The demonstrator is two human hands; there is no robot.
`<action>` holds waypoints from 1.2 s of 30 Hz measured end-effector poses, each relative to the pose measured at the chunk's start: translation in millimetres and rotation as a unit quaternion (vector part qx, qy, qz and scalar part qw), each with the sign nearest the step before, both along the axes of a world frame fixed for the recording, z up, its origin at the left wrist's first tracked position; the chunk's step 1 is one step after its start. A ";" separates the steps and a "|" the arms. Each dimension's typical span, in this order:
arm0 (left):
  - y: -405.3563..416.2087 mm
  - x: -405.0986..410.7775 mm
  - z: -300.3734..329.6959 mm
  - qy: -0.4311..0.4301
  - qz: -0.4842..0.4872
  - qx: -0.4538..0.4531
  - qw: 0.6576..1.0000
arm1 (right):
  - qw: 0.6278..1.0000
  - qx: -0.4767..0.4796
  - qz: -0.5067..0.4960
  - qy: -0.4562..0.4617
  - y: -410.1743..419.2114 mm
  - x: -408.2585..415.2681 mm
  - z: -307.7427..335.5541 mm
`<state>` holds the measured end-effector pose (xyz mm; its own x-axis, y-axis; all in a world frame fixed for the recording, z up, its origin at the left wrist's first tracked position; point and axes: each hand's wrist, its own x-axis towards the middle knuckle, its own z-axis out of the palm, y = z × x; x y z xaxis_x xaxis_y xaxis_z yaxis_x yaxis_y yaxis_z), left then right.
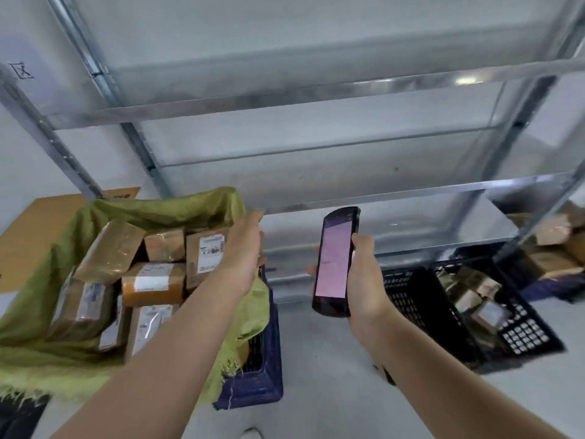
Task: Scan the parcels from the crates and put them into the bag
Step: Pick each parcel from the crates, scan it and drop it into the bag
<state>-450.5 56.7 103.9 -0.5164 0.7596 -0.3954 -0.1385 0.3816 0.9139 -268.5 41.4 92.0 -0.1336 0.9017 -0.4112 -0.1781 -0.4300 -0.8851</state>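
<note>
The right hand (364, 280) gripped the scanner (335, 261) upright, its long axis vertical. The left hand (243, 248) hovered with fingers relaxed and empty over the bag (38, 312). The remaining parcels (474, 296) lay in the black crate (522, 337), right of the scanner, nearer the right hand.

parcel labels (211, 252): white stickers with print, too blurred to read;
scanner screen (333, 259): pale pink, no legible characters;
wall mark (21, 70): a boxed "X" sign;
cardboard sheet (125, 195): dark print at its edge, unreadable
</note>
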 end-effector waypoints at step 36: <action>329.7 530.4 -187.8 0.037 -0.482 -0.167 0.859 | 0.882 -0.206 -0.423 -0.016 202.7 467.2 -190.5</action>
<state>79.9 386.3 -83.9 0.2554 0.6988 -0.6681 0.4438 0.5292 0.7232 198.7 244.1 -98.5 0.5343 0.4462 -0.7179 -0.5670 -0.4408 -0.6959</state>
